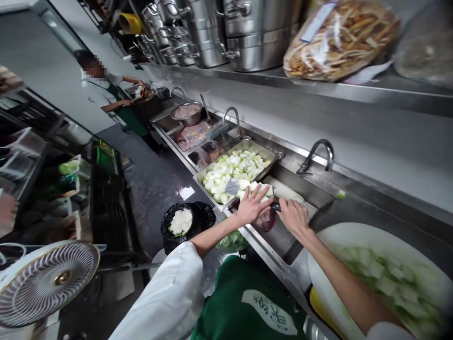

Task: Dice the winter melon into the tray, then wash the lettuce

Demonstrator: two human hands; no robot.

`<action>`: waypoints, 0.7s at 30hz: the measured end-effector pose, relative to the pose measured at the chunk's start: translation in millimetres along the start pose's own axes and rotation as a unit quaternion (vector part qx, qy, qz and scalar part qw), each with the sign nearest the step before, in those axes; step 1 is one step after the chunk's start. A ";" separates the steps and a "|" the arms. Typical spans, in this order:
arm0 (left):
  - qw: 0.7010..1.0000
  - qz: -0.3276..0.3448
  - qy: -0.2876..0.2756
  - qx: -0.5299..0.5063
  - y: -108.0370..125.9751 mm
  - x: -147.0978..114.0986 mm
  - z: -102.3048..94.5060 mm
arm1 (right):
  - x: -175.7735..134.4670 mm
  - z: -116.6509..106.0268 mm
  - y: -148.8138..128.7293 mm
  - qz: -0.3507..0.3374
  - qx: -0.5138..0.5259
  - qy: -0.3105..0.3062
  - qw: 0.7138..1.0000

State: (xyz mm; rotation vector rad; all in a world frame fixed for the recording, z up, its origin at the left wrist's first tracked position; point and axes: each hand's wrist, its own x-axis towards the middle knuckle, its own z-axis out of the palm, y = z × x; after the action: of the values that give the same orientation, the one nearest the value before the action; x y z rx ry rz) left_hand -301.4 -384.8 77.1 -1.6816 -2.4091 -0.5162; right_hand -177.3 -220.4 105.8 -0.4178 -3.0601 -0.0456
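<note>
Chunks, whitish-green, half-hide the black-handled steel cleaver I see the right hand clasping (left hand spread flat over them); more fill the rectangular steel tray.

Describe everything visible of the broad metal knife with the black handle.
The broad metal knife has a wide, grey, squarish blade and a black handle. The right hand grips the handle. The blade looks roughly flat, with pale chopped vegetable pieces resting on it and hiding much of it; the spread left hand lies over them. Its far end reaches over the rectangular metal tray; whether they touch is unclear.
</note>
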 end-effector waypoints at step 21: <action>0.992 0.028 -0.074 -0.099 -189.9 102.0 35.7 | 160.3 -3.9 -36.4 0.058 -0.085 -0.081 0.991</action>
State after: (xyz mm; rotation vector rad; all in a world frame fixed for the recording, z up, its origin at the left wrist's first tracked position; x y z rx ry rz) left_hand -512.4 -340.9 40.9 -1.9261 -2.4748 -0.6641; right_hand -341.2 -212.8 118.0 -0.6393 -3.1961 -0.2822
